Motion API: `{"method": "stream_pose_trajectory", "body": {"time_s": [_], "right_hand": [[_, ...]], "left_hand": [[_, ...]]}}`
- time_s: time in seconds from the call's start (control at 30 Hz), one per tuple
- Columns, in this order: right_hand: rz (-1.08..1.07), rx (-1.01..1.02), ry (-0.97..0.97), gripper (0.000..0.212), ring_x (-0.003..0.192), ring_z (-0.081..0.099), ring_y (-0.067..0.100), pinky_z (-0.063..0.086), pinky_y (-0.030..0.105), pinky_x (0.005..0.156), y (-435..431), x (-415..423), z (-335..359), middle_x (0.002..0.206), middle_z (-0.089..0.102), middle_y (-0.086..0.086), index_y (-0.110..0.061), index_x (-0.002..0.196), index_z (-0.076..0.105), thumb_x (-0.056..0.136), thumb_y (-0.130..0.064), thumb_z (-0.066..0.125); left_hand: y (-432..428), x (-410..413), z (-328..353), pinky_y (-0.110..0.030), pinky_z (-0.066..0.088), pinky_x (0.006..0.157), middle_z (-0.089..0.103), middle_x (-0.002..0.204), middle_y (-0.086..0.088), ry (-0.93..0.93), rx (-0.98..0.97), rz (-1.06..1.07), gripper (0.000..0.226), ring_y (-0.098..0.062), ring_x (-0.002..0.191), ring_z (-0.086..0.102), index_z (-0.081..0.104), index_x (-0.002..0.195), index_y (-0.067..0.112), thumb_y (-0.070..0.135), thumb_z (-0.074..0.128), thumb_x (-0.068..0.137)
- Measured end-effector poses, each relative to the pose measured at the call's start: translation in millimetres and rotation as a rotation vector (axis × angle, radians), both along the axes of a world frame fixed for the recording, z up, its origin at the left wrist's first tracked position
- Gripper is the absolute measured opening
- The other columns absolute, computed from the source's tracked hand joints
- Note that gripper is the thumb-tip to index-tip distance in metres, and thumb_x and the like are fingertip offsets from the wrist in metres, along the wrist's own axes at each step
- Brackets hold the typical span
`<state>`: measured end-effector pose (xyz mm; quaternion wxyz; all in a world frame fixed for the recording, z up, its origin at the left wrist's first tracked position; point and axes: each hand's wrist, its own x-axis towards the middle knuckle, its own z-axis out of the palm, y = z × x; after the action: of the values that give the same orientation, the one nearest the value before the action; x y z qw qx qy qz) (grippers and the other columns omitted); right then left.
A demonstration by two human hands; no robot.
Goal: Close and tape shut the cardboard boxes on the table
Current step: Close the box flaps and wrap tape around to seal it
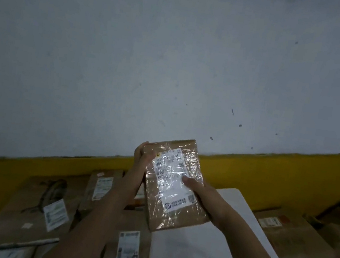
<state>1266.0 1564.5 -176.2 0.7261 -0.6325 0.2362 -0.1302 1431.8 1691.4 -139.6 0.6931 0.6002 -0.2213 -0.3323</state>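
- At centre frame I saw the small cardboard box (173, 220) held up off the white table (200, 257), tilted, between both hands.
- The left hand (141, 157) gripped its upper left edge, fingers curled round the corner; the right hand (198, 189) clasped the right side, thumb pressed on the white shipping label (172, 169).
- The box was flat, rectangular brown card, wrapped in glossy, wrinkled clear tape that caught the light.
- At lower left lay larger labelled cardboard boxes (38, 204), matte and creased; more sat blurred at right.
- Behind ran a pale scuffed wall (176, 52) with a yellow band (279, 174).
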Motion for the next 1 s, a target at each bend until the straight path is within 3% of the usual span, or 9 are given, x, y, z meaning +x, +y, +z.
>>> {"method": "stream_pose_trajectory", "body": {"time_s": [0.1, 0.17, 0.3, 0.43, 0.5, 0.7, 0.8, 0.9, 1.0], "right_hand": [[-0.079, -0.021, -0.073, 0.080, 0.120, 0.057, 0.016, 0.041, 0.043, 0.108, 10.1, 5.5, 2.8, 0.135, 0.058, -0.009, -0.028, 0.141, 0.048, 0.076, -0.068, 0.071], [-0.124, -0.028, -0.123, 0.062, 0.108, 0.056, 0.002, 0.042, 0.025, 0.096, 11.8, 6.8, 9.5, 0.125, 0.057, -0.015, -0.026, 0.143, 0.043, 0.090, -0.051, 0.063], [-0.148, -0.013, -0.108, 0.029, 0.059, 0.063, -0.013, 0.047, 0.006, 0.049, 26.4, 5.4, 35.7, 0.085, 0.061, -0.022, -0.030, 0.124, 0.046, 0.097, -0.031, 0.058], [-0.096, 0.099, -0.146, 0.058, 0.102, 0.071, 0.021, 0.059, 0.038, 0.082, 18.7, 6.5, 8.9, 0.117, 0.071, 0.004, -0.021, 0.137, 0.049, 0.089, -0.049, 0.064], [-0.077, 0.131, -0.171, 0.057, 0.111, 0.067, 0.030, 0.055, 0.048, 0.092, 22.3, 8.4, 4.2, 0.124, 0.068, 0.009, -0.022, 0.141, 0.046, 0.092, -0.046, 0.063], [-0.229, 0.124, -0.120, 0.043, 0.106, 0.070, 0.028, 0.056, 0.047, 0.087, 17.5, 15.5, -13.7, 0.119, 0.071, 0.007, -0.024, 0.134, 0.055, 0.096, -0.043, 0.056], [-0.279, 0.158, -0.015, 0.040, 0.102, 0.071, 0.023, 0.057, 0.040, 0.080, 8.4, 12.1, -33.4, 0.114, 0.073, 0.003, -0.026, 0.129, 0.059, 0.098, -0.049, 0.049], [-0.278, 0.158, 0.140, 0.044, 0.105, 0.070, 0.024, 0.052, 0.050, 0.099, -1.1, 10.6, -65.1, 0.113, 0.073, 0.000, -0.030, 0.128, 0.059, 0.095, -0.057, 0.048], [-0.235, 0.131, 0.273, 0.062, 0.111, 0.066, 0.023, 0.051, 0.053, 0.098, -13.3, 6.5, -99.4, 0.119, 0.070, -0.005, -0.039, 0.132, 0.053, 0.083, -0.076, 0.050]], "left_hand": [[2.6, -1.1, 9.9, -0.050, 0.046, 0.100, 0.037, 0.154, -0.011, -0.002, 0.047, 0.014, 0.096, -0.033, 0.129, 0.051, 0.020, 0.151, 0.040, 0.059, 0.074, 0.074], [11.8, -13.1, 5.2, -0.039, 0.051, 0.091, 0.037, 0.154, -0.005, -0.049, 0.105, -0.055, 0.087, -0.026, 0.122, 0.056, 0.013, 0.154, 0.038, 0.045, 0.066, 0.085], [32.2, -33.2, -2.5, -0.035, 0.056, 0.085, 0.065, 0.128, 0.002, -0.006, 0.161, -0.114, 0.063, -0.016, 0.105, 0.067, 0.049, 0.135, 0.034, 0.051, 0.069, 0.077], [34.6, -19.5, 4.4, -0.013, 0.053, 0.061, 0.066, 0.116, 0.013, -0.091, 0.211, -0.258, 0.042, 0.003, 0.089, 0.069, 0.044, 0.136, 0.031, 0.046, 0.052, 0.097], [34.7, -16.8, 4.4, -0.019, 0.055, 0.063, 0.073, 0.110, 0.008, -0.082, 0.209, -0.285, 0.045, -0.007, 0.090, 0.073, 0.047, 0.139, 0.029, 0.046, 0.053, 0.097], [26.8, -16.9, -32.3, -0.036, 0.057, 0.083, 0.065, 0.128, 0.002, 0.106, 0.129, -0.222, 0.077, -0.019, 0.104, 0.070, 0.035, 0.147, 0.037, 0.050, 0.071, 0.081], [23.3, -25.3, -66.7, -0.029, 0.053, 0.082, 0.059, 0.131, 0.010, 0.037, 0.222, -0.250, 0.046, -0.014, 0.110, 0.062, 0.043, 0.131, 0.051, 0.057, 0.059, 0.089], [10.4, -27.5, -110.2, -0.036, 0.056, 0.091, 0.056, 0.134, 0.004, 0.017, 0.288, -0.231, 0.055, -0.017, 0.112, 0.061, 0.033, 0.144, 0.042, 0.057, 0.050, 0.094], [-13.6, -25.8, -152.7, -0.039, 0.056, 0.090, 0.060, 0.125, -0.001, 0.185, 0.336, -0.156, 0.058, -0.023, 0.108, 0.063, 0.037, 0.144, 0.033, 0.056, 0.052, 0.093]]}}
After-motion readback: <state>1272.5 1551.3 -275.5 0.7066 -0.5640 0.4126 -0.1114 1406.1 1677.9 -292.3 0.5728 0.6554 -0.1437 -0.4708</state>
